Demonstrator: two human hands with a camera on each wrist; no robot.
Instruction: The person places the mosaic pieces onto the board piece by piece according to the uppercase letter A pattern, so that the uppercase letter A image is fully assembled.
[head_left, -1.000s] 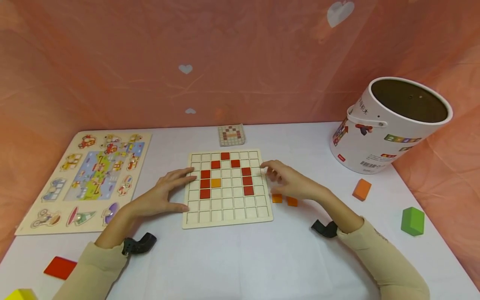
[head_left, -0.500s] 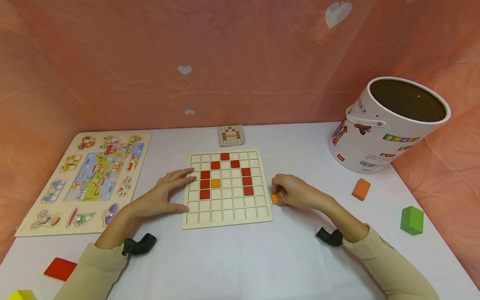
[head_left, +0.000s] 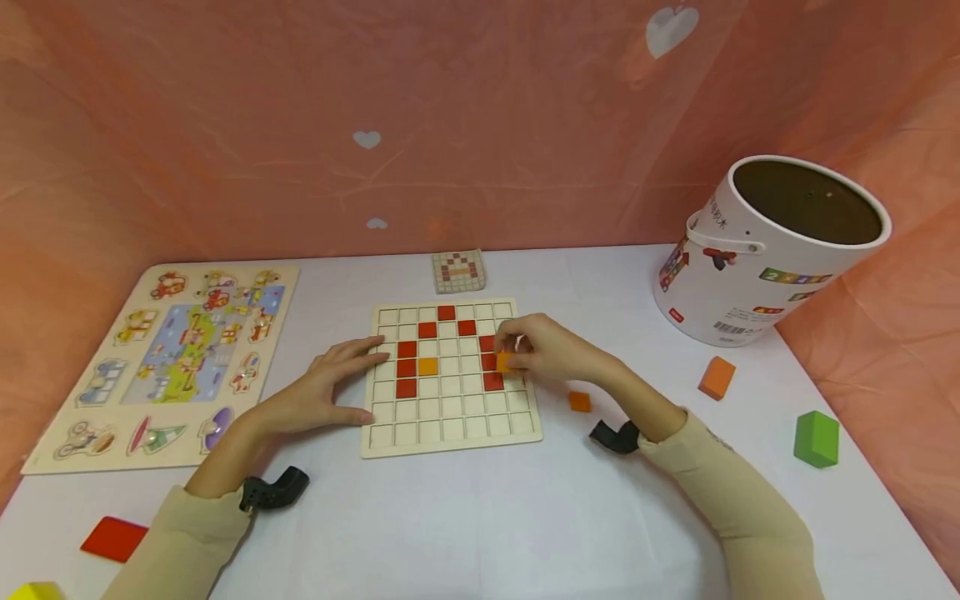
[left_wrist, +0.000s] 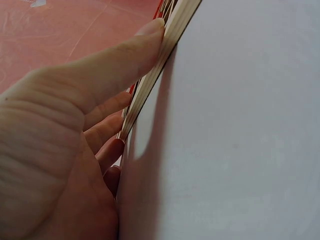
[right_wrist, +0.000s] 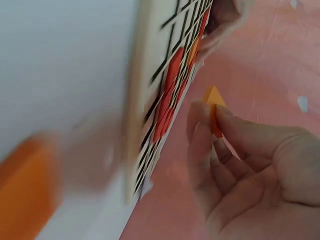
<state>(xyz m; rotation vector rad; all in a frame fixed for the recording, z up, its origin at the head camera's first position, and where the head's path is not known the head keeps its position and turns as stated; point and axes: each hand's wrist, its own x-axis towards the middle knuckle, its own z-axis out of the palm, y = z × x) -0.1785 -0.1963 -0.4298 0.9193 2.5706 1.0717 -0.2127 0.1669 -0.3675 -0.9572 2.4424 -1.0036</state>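
Observation:
A wooden grid board [head_left: 450, 429] lies mid-table, with several red tiles [head_left: 406, 368] and one orange tile [head_left: 428, 367] set in its cells. My left hand [head_left: 318, 392] rests on the board's left edge, fingers extended; in the left wrist view the thumb [left_wrist: 150, 45] touches the rim. Above the right side of the board, my right hand [head_left: 551, 350] pinches an orange tile [head_left: 504, 362] between thumb and fingers. The right wrist view shows that tile [right_wrist: 215, 97] apart from the board. One more orange tile [head_left: 580, 402] lies on the cloth right of the board.
Behind the board lies a small pattern card [head_left: 459, 272]. A knobbed picture puzzle [head_left: 180, 358] is at left, a white bucket [head_left: 750, 283] at back right. Orange [head_left: 717, 378] and green [head_left: 816, 439] blocks sit at right; a red piece [head_left: 114, 539] and yellow block [head_left: 36, 592] at front left.
My right hand has picked up an orange tile from beside the board and carried it left over the red tiles. The left hand has stayed at the board's edge.

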